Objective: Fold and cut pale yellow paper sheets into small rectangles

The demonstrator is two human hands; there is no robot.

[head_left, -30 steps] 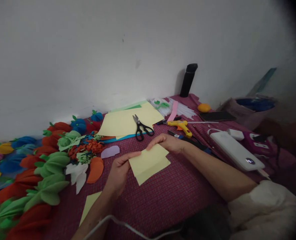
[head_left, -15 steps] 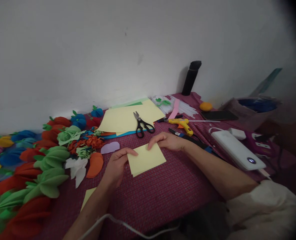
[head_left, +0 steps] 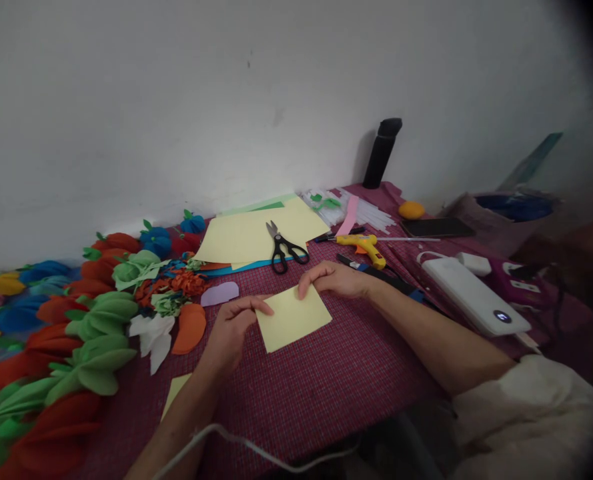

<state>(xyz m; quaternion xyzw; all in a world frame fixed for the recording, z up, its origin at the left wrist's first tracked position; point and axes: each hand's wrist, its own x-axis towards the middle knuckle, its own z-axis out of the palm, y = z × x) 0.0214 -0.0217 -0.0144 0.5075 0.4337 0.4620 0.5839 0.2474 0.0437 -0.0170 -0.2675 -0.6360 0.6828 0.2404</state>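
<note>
A pale yellow paper rectangle point(head_left: 296, 321) is held up between my two hands, tilted a little above the checked cloth. My left hand point(head_left: 233, 330) pinches its left edge, with the fingertips on top. At the upper edge my right hand point(head_left: 336, 280) grips it, thumb on the near face and fingers behind. Just beyond lie black-handled scissors point(head_left: 282, 248), blades parted, on a stack of yellow sheets point(head_left: 236, 233). Left of my left hand are an orange cut-out point(head_left: 189, 329) and a lilac cut-out point(head_left: 219, 293). Part of another yellow piece point(head_left: 175, 393) shows beside my left forearm.
Many folded paper fruits point(head_left: 96, 320) crowd the left side. A yellow glue gun point(head_left: 363, 247), a phone point(head_left: 439, 228), a white power bank point(head_left: 476, 297) and a purple power strip point(head_left: 513, 283) lie right. A black bottle point(head_left: 382, 153) stands at the back. A white cable point(head_left: 256, 453) crosses in front.
The sheet's edges, slightly offset before at the lower left, now look lined up. Both hands keep their hold on it, with only small finger shifts.
</note>
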